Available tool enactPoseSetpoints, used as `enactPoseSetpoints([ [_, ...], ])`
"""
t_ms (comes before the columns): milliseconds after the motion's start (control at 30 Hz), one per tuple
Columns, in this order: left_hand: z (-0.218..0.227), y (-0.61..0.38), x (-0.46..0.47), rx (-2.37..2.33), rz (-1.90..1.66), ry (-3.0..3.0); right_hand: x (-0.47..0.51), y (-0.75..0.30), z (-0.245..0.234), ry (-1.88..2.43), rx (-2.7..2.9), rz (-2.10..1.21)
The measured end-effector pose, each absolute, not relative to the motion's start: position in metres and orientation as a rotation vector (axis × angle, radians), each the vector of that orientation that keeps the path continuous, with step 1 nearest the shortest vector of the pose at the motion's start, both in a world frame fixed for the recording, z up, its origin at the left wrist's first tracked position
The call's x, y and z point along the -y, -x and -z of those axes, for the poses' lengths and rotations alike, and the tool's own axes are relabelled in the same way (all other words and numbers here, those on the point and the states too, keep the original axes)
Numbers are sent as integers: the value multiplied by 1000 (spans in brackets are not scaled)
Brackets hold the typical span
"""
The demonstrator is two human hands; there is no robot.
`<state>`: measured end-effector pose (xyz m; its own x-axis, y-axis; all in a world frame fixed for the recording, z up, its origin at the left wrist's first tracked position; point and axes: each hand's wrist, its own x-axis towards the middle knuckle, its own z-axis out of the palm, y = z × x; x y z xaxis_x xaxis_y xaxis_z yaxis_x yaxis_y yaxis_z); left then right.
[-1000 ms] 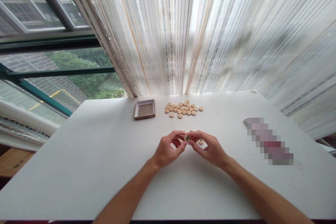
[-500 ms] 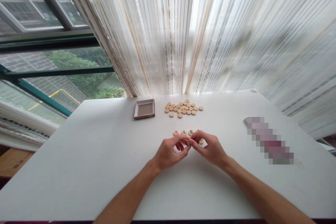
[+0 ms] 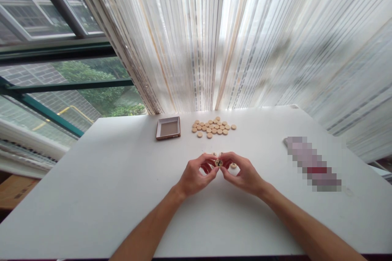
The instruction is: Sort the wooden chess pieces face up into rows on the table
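A round wooden Chinese chess piece is held up off the table, its face with a black character turned toward me. My left hand pinches it from the left between thumb and fingers. On the other side, the thumb and fingers of my right hand close on the same piece. Just past my right fingers lies another piece with a black mark. Behind the fingertips, a partly covered piece shows only its upper part, and others there are mostly hidden.
Farther back, a loose group of face-down wooden pieces lies on the white table. Left of them sits a shallow open box. A blurred-out object rests at the right. Striped curtains hang behind the table.
The held chess piece has turned so its marked face points toward me. My hands have shifted slightly and now cover more of the row behind them.
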<state>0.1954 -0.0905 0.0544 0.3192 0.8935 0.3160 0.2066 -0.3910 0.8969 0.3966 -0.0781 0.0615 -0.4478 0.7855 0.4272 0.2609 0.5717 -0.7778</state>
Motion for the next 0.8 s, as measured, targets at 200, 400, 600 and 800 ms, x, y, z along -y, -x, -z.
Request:
enactPoseSetpoints([
  [200, -61, -186, 87, -986, -962, -1788, 78, -396, -59, 823, 2013, -816],
  [400, -69, -175, 81, -1025, -823, -1726, 80, -392, -56, 778, 2075, -768],
  [600, -72, -146, 71, -1075, -545, -1676, 77, -400, -60, 841, 2043, -676],
  [800, -69, -136, 69, -1211, -416, -1810, 70, -408, -59, 926, 1959, -568],
])
